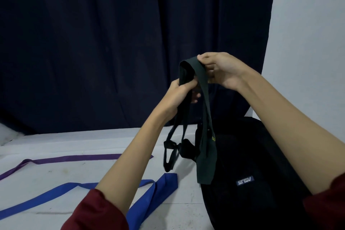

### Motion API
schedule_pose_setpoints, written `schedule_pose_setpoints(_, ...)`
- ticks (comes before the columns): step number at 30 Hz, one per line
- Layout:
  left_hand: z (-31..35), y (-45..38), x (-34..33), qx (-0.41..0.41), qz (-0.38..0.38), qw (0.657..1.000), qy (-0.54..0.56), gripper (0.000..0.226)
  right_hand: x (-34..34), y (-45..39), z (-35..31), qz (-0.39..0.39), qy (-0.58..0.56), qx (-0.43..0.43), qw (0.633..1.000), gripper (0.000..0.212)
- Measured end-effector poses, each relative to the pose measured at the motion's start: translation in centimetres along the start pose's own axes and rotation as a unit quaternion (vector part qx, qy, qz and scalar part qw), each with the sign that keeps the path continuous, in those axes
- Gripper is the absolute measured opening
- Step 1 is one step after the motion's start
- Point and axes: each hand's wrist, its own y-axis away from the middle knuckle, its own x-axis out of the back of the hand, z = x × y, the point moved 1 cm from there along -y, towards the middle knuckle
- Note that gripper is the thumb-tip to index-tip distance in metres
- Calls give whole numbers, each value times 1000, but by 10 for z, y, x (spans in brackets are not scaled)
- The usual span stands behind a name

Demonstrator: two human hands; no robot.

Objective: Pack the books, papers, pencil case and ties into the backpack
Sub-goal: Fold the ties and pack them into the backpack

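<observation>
Both hands are up above the backpack (252, 155), working on the dark green tie (203, 117): the right hand (222, 69) pinches the folded top of it, and the left hand (179, 93), just below and to the left of that fold, is curled round the narrower strands, so the wide blade hangs down over the backpack's near left edge. The black backpack lies flat on the white counter (93, 142), logo patch facing up; I cannot see an opening or anything inside it from here, so whether the books, papers and pencil case are already packed is anyone's guess, as none of them is in sight. To the left of the backpack a blue tie (149, 192) and, farther out, a purple tie (74, 158) lie loose on the counter, so I'd judge at least the three ties are left to go in.
</observation>
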Motion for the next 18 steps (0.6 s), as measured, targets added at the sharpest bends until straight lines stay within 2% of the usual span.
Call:
schedule_pose_setpoints(8, 4, 7, -13, -7, -67, 994, 89, 53, 0, 1, -1, 87, 69, 56, 992, 20)
schedule_pose_setpoints(10, 6, 8, -13, -1, -51, 998, 42, 45, 1, 1, -2, 101, 64, 65, 991, 20)
schedule_pose_setpoints(13, 3, 5, -9, -2, 4, 1000, 0, 21, 1, 0, -2, 107, 55, 73, 990, 22)
schedule_pose_setpoints(18, 2, 1, -3, 4, 17, 1000, 12, 17, 1, 3, 0, 77, 68, 67, 992, 18)
